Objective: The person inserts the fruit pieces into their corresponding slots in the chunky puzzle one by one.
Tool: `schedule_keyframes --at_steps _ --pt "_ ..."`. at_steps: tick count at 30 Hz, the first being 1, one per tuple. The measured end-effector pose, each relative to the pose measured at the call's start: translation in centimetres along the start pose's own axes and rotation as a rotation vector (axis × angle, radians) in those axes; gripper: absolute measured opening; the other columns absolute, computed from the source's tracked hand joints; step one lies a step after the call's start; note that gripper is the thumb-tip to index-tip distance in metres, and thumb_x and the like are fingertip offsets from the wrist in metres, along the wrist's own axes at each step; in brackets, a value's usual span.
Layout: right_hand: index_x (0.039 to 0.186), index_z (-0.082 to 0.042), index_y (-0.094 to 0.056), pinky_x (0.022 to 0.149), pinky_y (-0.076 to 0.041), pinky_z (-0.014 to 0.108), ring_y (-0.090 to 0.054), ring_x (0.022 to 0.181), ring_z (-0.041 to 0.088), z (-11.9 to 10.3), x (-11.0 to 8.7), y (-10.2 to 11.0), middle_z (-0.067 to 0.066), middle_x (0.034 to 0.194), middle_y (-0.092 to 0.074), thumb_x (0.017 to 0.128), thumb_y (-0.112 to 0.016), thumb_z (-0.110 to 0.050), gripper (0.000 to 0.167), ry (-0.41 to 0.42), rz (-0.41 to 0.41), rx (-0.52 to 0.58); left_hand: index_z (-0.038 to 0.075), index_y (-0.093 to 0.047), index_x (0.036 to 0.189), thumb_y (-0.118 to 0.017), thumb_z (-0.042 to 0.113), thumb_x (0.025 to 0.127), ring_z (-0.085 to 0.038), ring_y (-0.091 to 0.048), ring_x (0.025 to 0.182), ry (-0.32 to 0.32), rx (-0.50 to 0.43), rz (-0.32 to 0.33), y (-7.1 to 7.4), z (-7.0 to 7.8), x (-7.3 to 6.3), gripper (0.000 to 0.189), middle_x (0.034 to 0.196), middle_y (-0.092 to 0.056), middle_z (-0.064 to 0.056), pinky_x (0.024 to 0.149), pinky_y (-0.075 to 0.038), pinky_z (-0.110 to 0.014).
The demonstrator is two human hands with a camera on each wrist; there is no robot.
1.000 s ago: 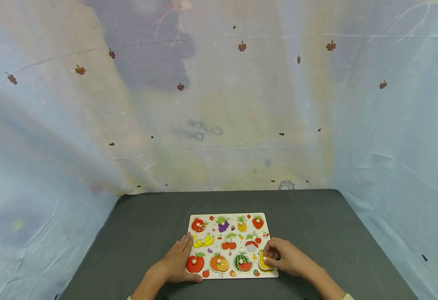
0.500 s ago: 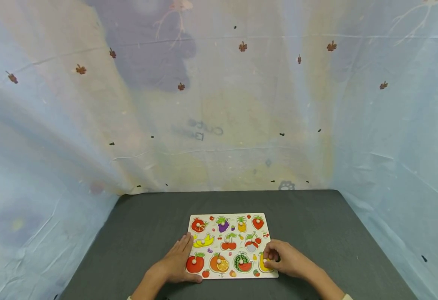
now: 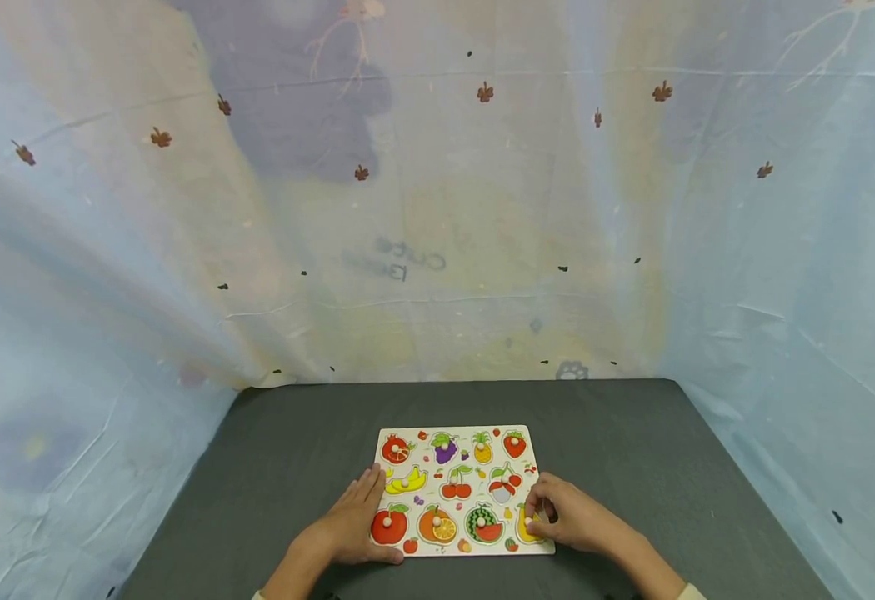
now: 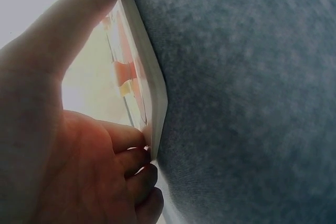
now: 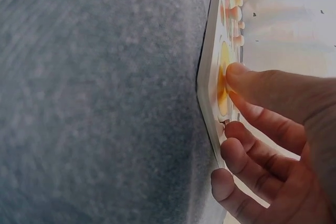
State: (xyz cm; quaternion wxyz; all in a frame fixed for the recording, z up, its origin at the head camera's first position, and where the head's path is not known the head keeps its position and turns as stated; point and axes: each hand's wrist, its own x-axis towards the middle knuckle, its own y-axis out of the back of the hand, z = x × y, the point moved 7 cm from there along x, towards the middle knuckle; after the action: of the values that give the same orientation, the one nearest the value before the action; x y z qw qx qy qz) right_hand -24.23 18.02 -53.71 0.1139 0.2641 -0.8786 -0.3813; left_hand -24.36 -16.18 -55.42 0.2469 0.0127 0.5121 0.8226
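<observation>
A white fruit knob puzzle board point(image 3: 469, 507) lies flat on the dark table. My right hand point(image 3: 576, 517) pinches the small knob of a yellow fruit puzzle piece point(image 3: 525, 533) in the board's near right corner. Thumb and forefinger partly cover that piece; in the right wrist view the yellow piece point(image 5: 223, 98) lies in line with the board's face. My left hand point(image 3: 343, 525) rests on the board's left side, fingers extended along that edge and thumb at the near left corner. In the left wrist view its fingertips point(image 4: 140, 174) are right at the board's edge.
Other knobbed pieces sit in the board, among them a watermelon point(image 3: 485, 525), an orange point(image 3: 437, 526), an apple point(image 3: 389, 527) and bananas point(image 3: 407, 481). The dark tabletop point(image 3: 295, 433) reaches back to a patterned pale curtain point(image 3: 437, 333), which also hangs at both sides.
The yellow piece, tilted and a little raised a second ago, now lies flatter in its place under my right fingers. My left hand stays put.
</observation>
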Motion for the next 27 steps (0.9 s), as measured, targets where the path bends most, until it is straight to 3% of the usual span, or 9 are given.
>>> schedule_keyframes --at_steps 20,27 --pt "0.096 -0.018 -0.066 0.066 -0.044 0.023 -0.053 0.077 0.010 0.17 0.06 -0.03 -0.001 0.094 -0.054 0.095 -0.085 -0.025 0.019 -0.013 -0.020 -0.005 -0.008 -0.025 0.166 -0.092 0.062 0.076 -0.042 -0.019 0.163 0.018 0.030 0.003 -0.02 -0.02 -0.12 0.132 0.176 -0.018 -0.024 0.131 -0.019 -0.061" --pt "0.100 -0.016 -0.067 0.067 -0.045 0.022 -0.054 0.078 0.010 -0.42 -0.37 0.54 -0.003 0.093 -0.056 0.099 -0.081 -0.025 0.016 0.033 0.007 0.030 -0.008 -0.024 0.166 -0.091 0.063 0.077 -0.043 -0.018 0.163 -0.005 0.029 0.002 -0.22 -0.33 -0.12 0.132 0.176 -0.018 -0.025 0.130 -0.019 -0.063"
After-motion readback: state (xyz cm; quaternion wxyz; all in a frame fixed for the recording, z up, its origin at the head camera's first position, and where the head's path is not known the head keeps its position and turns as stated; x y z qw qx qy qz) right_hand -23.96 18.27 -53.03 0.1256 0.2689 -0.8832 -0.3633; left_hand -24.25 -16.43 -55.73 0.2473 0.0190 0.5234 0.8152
